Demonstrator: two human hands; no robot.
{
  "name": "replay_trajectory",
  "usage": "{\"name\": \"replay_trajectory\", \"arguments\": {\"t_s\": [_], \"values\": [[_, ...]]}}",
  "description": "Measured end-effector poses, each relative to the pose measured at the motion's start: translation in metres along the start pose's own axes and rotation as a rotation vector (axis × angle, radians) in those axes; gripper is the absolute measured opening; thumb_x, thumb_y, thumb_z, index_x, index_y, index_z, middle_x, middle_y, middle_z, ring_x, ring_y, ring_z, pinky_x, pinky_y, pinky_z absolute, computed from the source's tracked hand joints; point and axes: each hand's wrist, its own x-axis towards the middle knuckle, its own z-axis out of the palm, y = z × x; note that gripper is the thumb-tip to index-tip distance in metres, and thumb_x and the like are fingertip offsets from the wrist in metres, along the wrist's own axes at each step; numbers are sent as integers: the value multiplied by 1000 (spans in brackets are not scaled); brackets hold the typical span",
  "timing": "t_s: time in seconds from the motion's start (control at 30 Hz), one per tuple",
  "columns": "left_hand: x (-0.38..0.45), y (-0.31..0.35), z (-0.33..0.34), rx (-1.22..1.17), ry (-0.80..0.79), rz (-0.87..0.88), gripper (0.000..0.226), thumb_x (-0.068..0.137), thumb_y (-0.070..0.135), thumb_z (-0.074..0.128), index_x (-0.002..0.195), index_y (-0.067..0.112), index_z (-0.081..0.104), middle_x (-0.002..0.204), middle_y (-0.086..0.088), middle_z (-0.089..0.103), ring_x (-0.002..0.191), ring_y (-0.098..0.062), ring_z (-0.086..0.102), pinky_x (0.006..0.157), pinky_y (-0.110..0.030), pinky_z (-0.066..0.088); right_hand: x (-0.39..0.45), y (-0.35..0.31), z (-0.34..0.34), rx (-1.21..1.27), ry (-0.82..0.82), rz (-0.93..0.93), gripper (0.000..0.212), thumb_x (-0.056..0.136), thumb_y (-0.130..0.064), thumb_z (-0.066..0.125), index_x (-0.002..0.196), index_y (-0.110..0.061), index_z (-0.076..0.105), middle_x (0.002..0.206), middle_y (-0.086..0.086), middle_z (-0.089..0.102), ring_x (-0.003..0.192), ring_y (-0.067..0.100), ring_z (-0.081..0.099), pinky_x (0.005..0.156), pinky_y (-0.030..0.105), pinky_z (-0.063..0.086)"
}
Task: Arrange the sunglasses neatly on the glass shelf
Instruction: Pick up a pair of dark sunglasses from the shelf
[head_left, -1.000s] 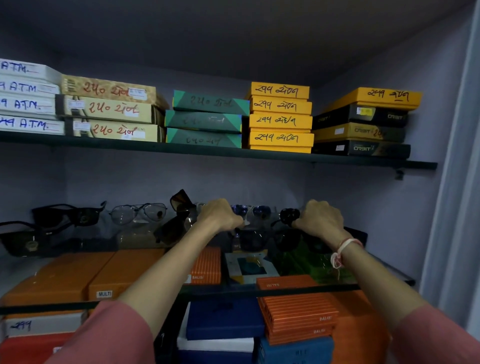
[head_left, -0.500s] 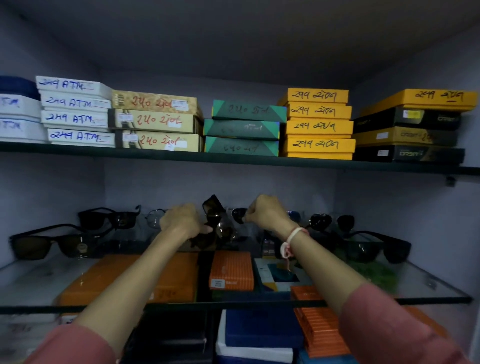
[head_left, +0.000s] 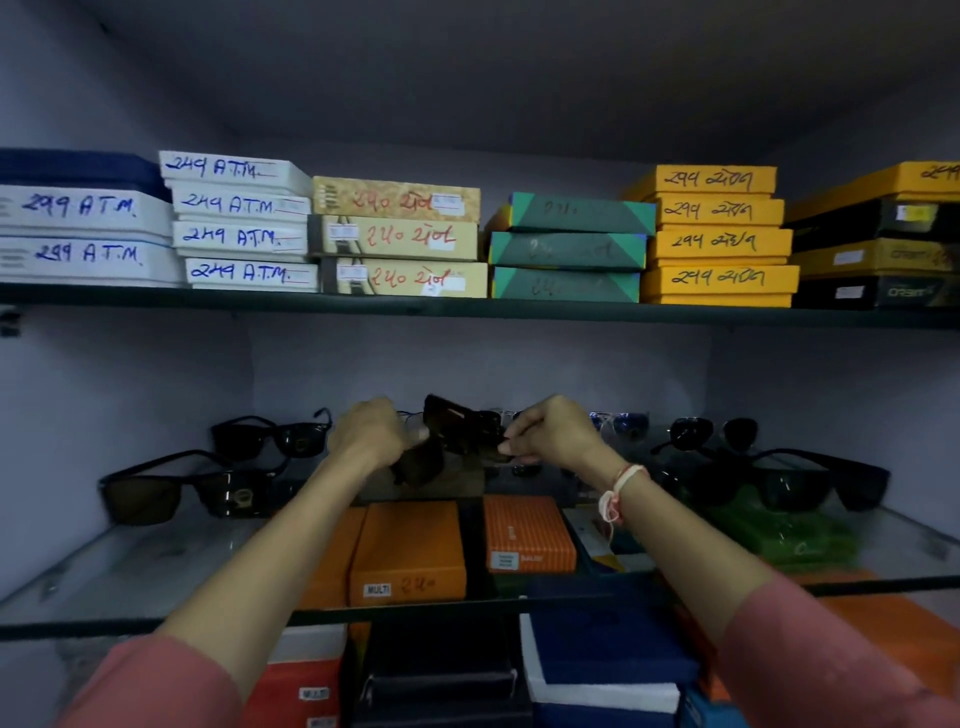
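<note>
A tilted pair of dark brown sunglasses hangs above the middle back of the glass shelf. My left hand grips its left side and my right hand pinches its right arm. Two black pairs sit at the left: one at the back, one nearer the front. At the right stand a round dark pair and a large black pair. A blue-lensed pair is partly hidden behind my right hand.
An upper shelf carries stacks of white, beige, green, yellow and black boxes. Orange boxes and blue boxes show through the glass from the shelf below. The cabinet walls close in at left and right.
Both hands moved left from the right-hand group to the middle of the shelf and now hold the tilted brown pair. The view has also shifted left.
</note>
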Motion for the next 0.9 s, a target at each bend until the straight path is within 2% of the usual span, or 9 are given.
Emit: {"name": "replay_trajectory", "arguments": {"t_s": [0.1,0.17,0.2,0.33,0.43,0.53,0.67,0.77,0.9], "values": [[0,2,-10,-310,125,146,53,100,46,38,122,4,63,95,-15,69,83,-30,68,61,-30,54,-7,-5,-7,-144,106,-147,22,71,-16,86,89,-6,81,74,-1,74,66,4,67,74,20,57],[-1,7,-16,-565,32,159,50,99,44,42,127,8,60,88,-11,68,65,-21,64,44,-25,53,-13,-9,-14,-155,140,-215,24,71,-21,86,90,-7,82,83,2,78,75,8,71,78,22,58],[-1,9,-18,-639,-4,168,48,97,43,49,126,7,61,85,-10,69,60,-19,63,44,-25,54,-16,-13,-18,-159,146,-239,24,72,-24,85,91,-8,82,84,3,79,77,7,72,78,22,59],[-3,14,-25,-629,18,188,49,83,48,67,89,-1,71,72,-12,70,46,-14,63,45,-23,56,-28,-23,-32,-103,169,-279,29,82,-38,74,84,-11,83,49,-15,66,43,-11,58,44,4,42],[-5,18,-26,-659,-28,155,47,82,41,72,89,-5,69,68,-14,68,44,-13,62,42,-21,56,-32,-26,-39,-34,193,-268,31,84,-35,74,88,-6,83,42,-17,61,38,-9,56,39,3,39],[-8,22,-26,-609,-165,105,46,76,31,80,100,-7,67,69,-14,70,49,-14,63,44,-20,58,-37,-28,-44,-59,200,-279,27,80,-32,78,91,-8,83,68,2,76,38,-10,56,44,6,46],[-15,24,-26,-518,-305,140,42,77,23,79,103,-9,71,69,-14,73,43,-9,64,44,-19,57,-39,-24,-47,-88,260,-236,23,76,-28,83,86,-8,83,65,4,75,44,-2,62,58,15,55],[-20,28,-23,-404,-240,231,32,81,21,76,99,-6,75,66,-11,72,44,-10,64,44,-18,57,-36,-21,-48,-147,306,-175,18,75,-21,84,86,-7,83,79,9,79,69,18,73,74,38,62],[-21,40,-22,-291,-151,227,21,84,17,74,89,-3,76,61,-9,71,42,-12,62,41,-19,56,-31,-16,-56,-198,309,-62,18,70,-17,87,85,-9,82,86,10,79,74,24,75,73,40,64]]}}
